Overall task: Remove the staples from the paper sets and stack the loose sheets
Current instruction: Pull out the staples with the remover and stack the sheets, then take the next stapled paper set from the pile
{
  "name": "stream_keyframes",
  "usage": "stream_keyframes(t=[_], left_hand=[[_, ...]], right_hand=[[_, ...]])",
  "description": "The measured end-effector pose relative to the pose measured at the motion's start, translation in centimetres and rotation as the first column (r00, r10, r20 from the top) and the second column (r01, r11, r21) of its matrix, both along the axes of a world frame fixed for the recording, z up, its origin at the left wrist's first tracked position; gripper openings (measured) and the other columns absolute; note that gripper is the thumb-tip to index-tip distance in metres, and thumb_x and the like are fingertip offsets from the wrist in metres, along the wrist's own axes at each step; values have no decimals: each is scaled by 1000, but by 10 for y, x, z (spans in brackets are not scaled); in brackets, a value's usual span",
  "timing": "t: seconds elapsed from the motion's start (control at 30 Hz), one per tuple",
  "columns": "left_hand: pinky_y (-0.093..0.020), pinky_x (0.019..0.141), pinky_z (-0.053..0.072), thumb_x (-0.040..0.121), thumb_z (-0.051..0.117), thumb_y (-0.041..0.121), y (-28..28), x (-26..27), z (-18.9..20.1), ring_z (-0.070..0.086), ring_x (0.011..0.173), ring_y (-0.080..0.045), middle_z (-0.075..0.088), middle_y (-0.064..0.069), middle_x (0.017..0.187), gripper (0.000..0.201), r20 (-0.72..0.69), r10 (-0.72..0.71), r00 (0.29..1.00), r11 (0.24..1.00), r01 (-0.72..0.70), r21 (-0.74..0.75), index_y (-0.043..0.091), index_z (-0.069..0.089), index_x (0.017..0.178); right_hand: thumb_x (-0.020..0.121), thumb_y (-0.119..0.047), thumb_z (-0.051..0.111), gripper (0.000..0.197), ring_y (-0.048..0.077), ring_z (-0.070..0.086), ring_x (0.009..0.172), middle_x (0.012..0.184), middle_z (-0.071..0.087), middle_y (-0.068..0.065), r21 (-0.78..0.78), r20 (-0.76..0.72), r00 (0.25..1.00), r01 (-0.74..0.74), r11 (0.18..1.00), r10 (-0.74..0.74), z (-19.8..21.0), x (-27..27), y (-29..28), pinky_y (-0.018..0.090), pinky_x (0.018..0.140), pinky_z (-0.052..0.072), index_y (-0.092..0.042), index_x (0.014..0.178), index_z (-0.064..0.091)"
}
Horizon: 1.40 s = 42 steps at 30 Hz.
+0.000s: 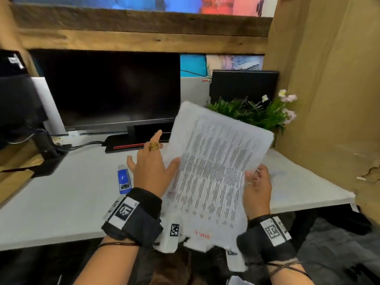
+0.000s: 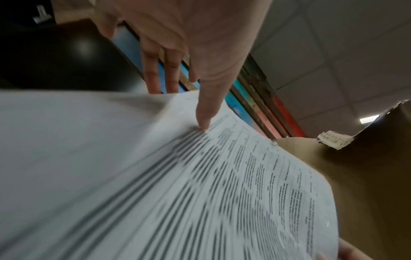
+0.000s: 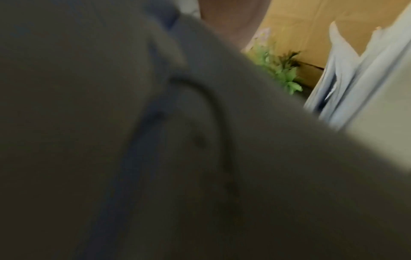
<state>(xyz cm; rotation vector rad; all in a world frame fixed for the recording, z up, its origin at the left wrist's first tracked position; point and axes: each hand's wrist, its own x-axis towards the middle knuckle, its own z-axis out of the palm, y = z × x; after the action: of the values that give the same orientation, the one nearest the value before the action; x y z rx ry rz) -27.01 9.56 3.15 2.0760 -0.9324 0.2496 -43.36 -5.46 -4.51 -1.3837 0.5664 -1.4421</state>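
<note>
Printed text was observed on the paper set (image 1: pixel 213 173) in dense black lines, blurred throughout; no word could be read in head or left-wrist views. Red handwritten marks were noted near its lower edge, illegible. Square black-and-white coded markers were seen on both wrist bands (image 1: pixel 125 210); no chars readable. A torn label (image 2: pixel 334 140) on the cardboard box carried print, seen reversed, approx. "000", uncertain. Right-wrist view: nothing legible.

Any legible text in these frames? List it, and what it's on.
None can be read.
Paper set: printed lines and red marks near the bottom edge, blurred.
Wrist bands: square code markers only, no words.
Blue stapler: small label, too small.
Torn label on the cardboard box: partial characters, upside down, unreadable.
</note>
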Motion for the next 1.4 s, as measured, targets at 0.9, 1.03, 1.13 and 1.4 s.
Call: stream_keyframes(t=[0.9,1.03,1.13,1.4], left_hand=[[-34,98,32,93,42,50,62,64,-24,61,94,-19,68,-1,103,46,207,39,978,954,-98,282,21,55,125],[-32,93,33,92,44,50,71,69,-24,62,86,-19,69,1,89,41,234,101,967,944,-168,285,21,61,116],[-32,92,31,91,42,54,78,72,-26,62,85,-19,68,1,85,44,229,140,963,926,-209,315,23,62,115],[-35,91,35,94,41,49,87,79,-35,63,89,-25,70,-5,95,45,210,159,965,945,-210,249,20,59,123]], right_hand=[[94,-39,48,34,22,59,91,96,66,8,-155,-932,361,-294,943,-40,19,139,15,31,78,45,-10,95,64],[90,-50,50,51,25,55,94,108,60,13,137,-989,-112,-468,873,96,19,165,25,27,74,38,-4,110,60],[91,-38,51,48,27,54,104,123,56,14,160,-984,-150,-467,869,101,16,172,33,27,76,38,-3,125,50],[89,-26,56,58,34,48,117,132,46,18,427,-787,336,-310,849,518,11,150,24,40,97,44,-3,137,31]])
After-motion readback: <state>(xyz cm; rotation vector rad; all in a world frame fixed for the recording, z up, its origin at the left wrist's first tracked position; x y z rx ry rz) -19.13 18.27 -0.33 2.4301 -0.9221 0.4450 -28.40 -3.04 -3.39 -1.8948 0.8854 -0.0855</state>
